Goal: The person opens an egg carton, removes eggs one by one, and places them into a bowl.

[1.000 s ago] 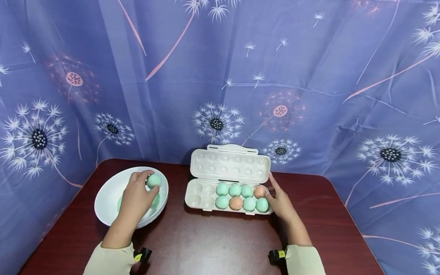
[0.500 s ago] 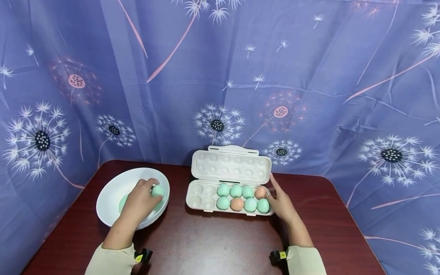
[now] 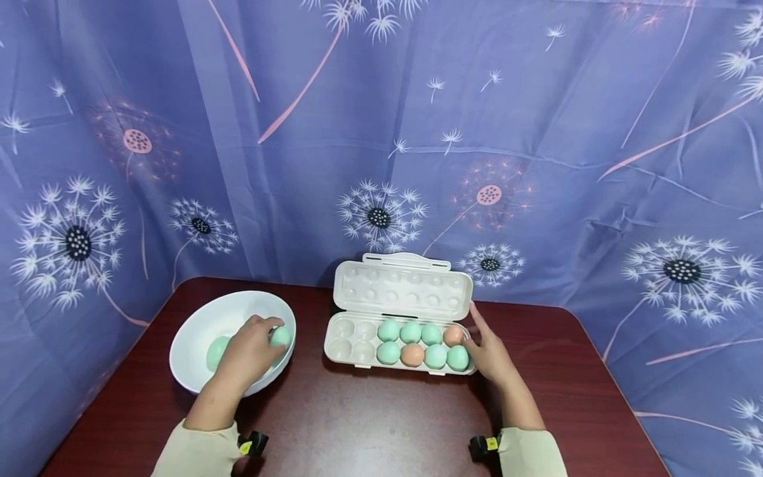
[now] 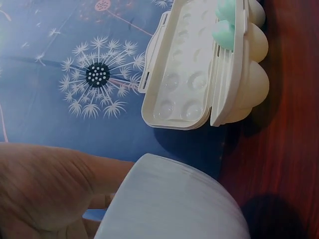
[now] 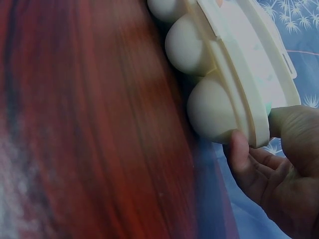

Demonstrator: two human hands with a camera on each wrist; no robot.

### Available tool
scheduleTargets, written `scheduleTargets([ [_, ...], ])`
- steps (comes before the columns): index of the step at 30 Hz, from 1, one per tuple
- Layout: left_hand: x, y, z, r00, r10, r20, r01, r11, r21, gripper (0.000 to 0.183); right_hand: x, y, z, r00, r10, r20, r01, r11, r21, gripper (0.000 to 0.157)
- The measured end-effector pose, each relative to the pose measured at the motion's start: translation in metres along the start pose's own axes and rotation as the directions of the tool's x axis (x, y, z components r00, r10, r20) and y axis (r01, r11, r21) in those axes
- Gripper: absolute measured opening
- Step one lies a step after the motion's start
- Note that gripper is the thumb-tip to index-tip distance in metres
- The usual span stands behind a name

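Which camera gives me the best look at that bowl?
The head view: it looks inside the white bowl and shows most of it, though the left hand covers part. The left wrist view catches only part of its outside, cropped at the bottom. The right wrist view shows none of it.

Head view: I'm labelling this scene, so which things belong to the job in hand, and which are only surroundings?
In the job:
green egg held by the left hand
white bowl
egg carton gripped by the right hand
eight eggs in the carton

Surroundings:
table
dandelion-patterned cloth
black wrist devices
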State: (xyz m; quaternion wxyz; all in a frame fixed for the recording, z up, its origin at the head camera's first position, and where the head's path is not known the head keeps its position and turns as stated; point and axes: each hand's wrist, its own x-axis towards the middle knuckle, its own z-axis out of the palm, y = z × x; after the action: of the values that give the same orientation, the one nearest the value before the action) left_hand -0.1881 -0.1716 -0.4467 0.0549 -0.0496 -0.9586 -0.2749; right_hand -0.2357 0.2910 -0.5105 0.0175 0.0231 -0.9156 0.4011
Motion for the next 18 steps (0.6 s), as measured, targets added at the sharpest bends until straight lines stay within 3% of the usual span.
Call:
scheduleTargets([
  [7,0.0009,-0.0024,0.004,0.999,-0.007,0.036,0.006,1.0,0.024,0.046,-0.0005,0.0,0.0006,1.0,-0.011,-0.011,0.011,1.0,-0.017,0.079],
  [18,0.0037,-0.0053,0.0099,1.0,-0.013,0.011,0.013,0.999,0.045,0.041,-0.0011,-0.001,0.0005,1.0,-0.008,-0.013,0.008,1.0,-0.009,0.079],
])
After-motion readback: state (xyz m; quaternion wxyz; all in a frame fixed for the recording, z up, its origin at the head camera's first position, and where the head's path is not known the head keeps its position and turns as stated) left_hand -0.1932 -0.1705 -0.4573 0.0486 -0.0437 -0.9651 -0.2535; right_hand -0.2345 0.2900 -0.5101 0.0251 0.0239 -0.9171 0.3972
